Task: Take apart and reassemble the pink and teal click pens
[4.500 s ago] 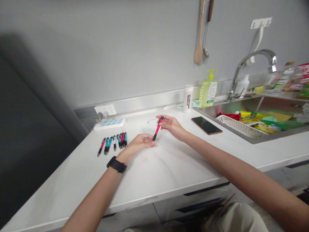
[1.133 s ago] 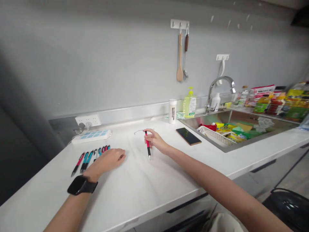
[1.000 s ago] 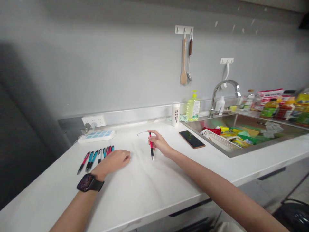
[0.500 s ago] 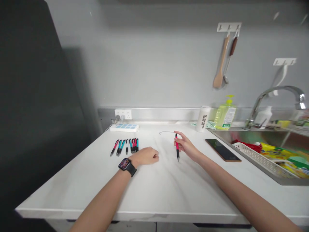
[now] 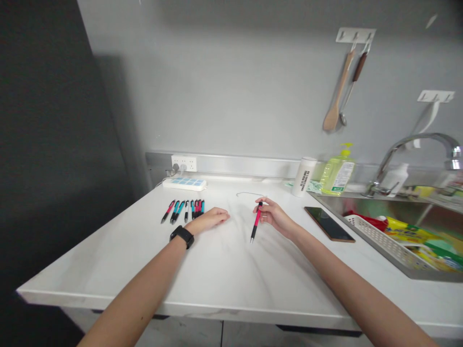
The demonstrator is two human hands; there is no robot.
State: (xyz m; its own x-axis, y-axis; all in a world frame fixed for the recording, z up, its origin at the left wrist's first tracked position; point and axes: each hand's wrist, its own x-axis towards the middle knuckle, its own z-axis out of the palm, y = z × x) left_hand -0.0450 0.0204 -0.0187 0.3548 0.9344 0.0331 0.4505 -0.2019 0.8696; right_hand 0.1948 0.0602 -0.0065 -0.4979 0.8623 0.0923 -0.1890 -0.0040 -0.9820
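A red pen [image 5: 257, 219] with black ends is held in my right hand [image 5: 273, 215] over the middle of the white countertop, its metal tip pointing down and toward me. Thumb and fingers close around the pen's upper part. My left hand [image 5: 210, 219], with a black watch [image 5: 182, 236] on the wrist, rests on the counter with its fingers loosely out and nothing visible in them. Just beyond it, several red, teal and white pens [image 5: 183, 210] lie side by side in a row. A thin, dark curved line [image 5: 249, 193] shows on the counter behind the held pen.
A phone [image 5: 329, 223] lies right of my right hand, beside the sink [image 5: 379, 262] with its white perforated basket [image 5: 387, 243]. Behind stand a white cylinder [image 5: 304, 177] and a yellow-green soap bottle [image 5: 337, 171]. A power strip [image 5: 184, 183] sits at the back left.
The pen in my right hand has tilted, its tip swinging left. My left hand has rolled and its curled fingers have loosened. The camera view has shifted slightly.
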